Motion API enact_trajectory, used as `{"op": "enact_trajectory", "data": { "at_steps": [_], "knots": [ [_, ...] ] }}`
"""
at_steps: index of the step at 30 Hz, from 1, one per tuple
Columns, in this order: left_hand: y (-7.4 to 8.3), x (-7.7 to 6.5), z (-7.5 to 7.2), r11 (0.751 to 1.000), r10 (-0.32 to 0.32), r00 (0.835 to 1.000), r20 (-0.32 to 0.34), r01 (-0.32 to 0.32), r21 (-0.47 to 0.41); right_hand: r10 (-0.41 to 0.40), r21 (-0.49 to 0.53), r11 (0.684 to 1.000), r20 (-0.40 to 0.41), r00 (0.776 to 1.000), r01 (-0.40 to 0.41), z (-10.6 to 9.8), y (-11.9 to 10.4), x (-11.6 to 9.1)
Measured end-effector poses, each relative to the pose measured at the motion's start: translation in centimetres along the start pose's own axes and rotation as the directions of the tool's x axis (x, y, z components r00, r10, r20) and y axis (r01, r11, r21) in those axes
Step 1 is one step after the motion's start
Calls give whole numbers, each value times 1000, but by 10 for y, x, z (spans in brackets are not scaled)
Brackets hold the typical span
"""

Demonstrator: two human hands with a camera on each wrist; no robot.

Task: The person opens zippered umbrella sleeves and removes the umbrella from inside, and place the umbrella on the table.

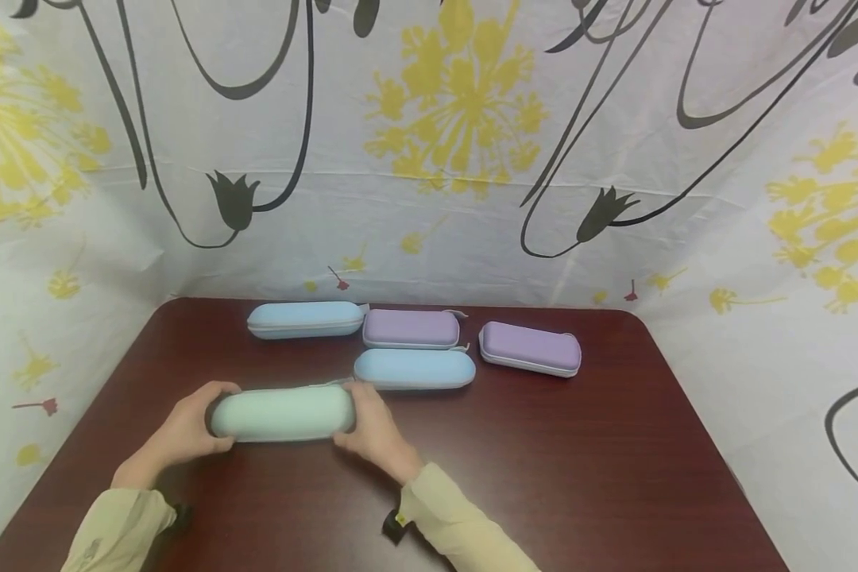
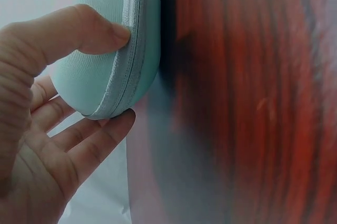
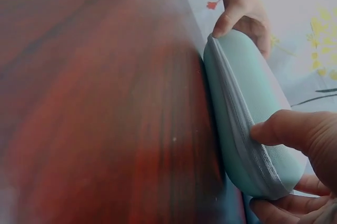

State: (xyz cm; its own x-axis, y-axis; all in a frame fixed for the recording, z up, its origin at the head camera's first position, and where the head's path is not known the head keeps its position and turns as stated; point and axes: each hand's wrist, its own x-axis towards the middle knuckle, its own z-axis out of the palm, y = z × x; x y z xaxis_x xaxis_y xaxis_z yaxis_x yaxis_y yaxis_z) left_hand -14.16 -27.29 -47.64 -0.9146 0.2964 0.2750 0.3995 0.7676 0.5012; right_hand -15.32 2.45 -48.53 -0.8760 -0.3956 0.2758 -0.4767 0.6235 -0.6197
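Mint-green case (image 1: pixel 284 413) lies crosswise between the two hands, one end in each. Left hand (image 1: pixel 186 429): clamped on the case's left end, thumb pressed on the grey zipper (image 2: pixel 130 58) along the side facing the person, fingers around the end and far side. Right hand (image 1: pixel 377 433): clamped on the opposite end in like manner, thumb at the zipper, fingers around the end. Whether the case bears on the desk (image 1: pixel 579 469) or is held slightly off it cannot be determined.

Other items noted: front blue case (image 1: pixel 415 370), just beyond the right hand and to its right, contact with the fingers unclear; left purple case (image 1: pixel 411 328), directly behind that; rear blue case (image 1: pixel 305 321), beyond both hands, between them sideways; right purple case (image 1: pixel 531 348), farther off to the right hand's right.
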Motion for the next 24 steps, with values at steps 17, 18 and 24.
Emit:
{"op": "enact_trajectory", "data": {
  "at_steps": [17, 18, 24],
  "knots": [
    [27, -4, 17, 997, 72, 997, 21, -71, -30, -1, 4, 1000, -6, 1000, 2, -21, 13, -34],
    [29, -4, 19, 997, 76, 997, 23, -75, -36, -1, 4, 1000, -7, 1000, 1, -23, 14, -37],
    [44, 1, 30, 993, 105, 994, 42, -103, -62, -12, -11, 1000, -32, 999, 12, -37, 22, -53]
  ]
}}
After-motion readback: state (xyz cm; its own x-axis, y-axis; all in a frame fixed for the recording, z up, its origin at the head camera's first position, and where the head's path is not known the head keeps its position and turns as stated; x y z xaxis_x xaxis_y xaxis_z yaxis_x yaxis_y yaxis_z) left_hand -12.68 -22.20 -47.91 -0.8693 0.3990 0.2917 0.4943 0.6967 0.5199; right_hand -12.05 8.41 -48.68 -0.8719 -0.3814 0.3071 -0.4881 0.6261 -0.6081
